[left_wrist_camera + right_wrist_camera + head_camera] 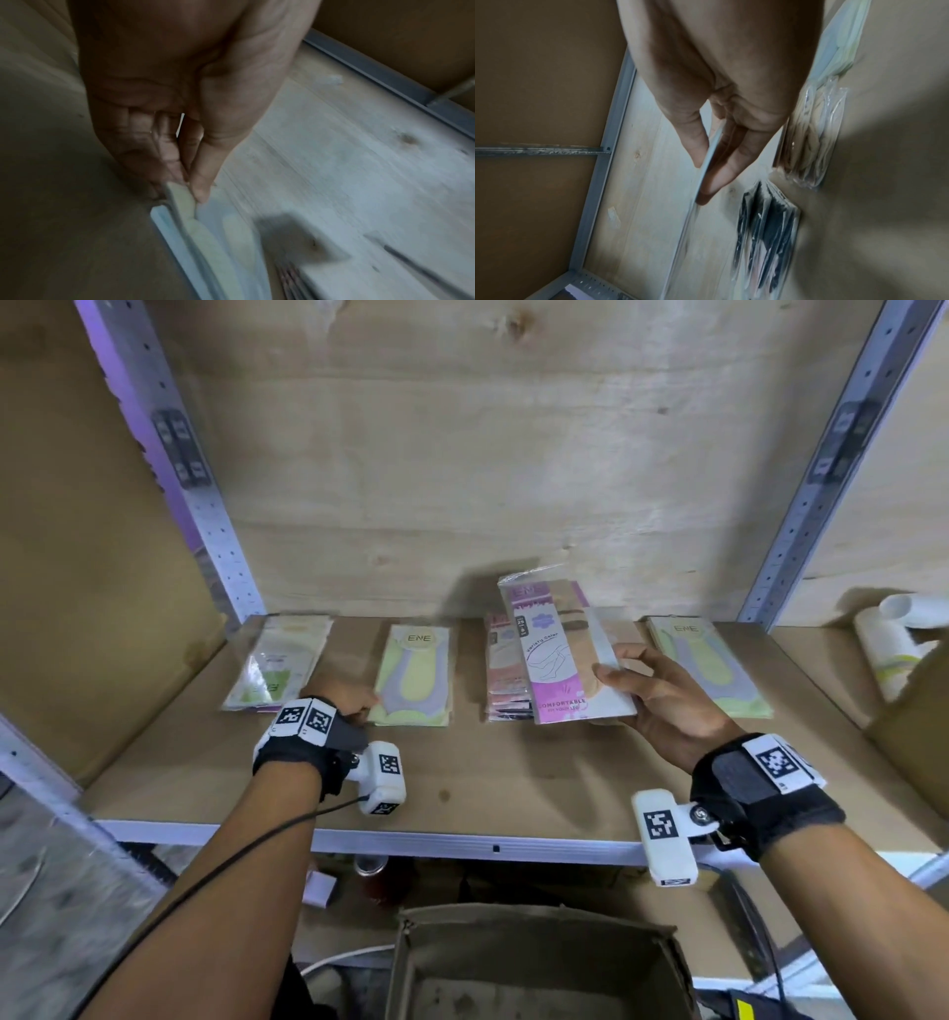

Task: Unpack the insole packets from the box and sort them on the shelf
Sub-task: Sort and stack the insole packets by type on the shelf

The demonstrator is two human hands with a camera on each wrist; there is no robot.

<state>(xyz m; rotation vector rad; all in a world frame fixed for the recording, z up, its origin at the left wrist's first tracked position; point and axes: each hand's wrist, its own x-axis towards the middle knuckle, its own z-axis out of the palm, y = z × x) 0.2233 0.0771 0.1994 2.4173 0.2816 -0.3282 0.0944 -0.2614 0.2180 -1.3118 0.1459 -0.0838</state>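
My right hand [624, 677] holds a pink and beige insole packet [562, 654] tilted above the pink pile [506, 680] on the shelf [462, 783]; thumb and fingers [721, 170] pinch its edge [706, 164]. My left hand [354, 703] pinches the near corner of a yellow-green packet [416, 675] lying on its pile; the wrist view shows thumb and fingers [203, 182] on that corner [182, 194]. A green-white pile [280, 662] lies far left, another yellow-green pile [708, 660] at the right. The open cardboard box [539, 963] stands below the shelf.
A grey metal upright [205, 505] stands at the left and another [821, 469] at the right. White rolled items [893, 639] lie on the shelf's far right beside a cardboard flap [919, 726]. A can [371, 868] and a small white box [318, 888] sit under the shelf.
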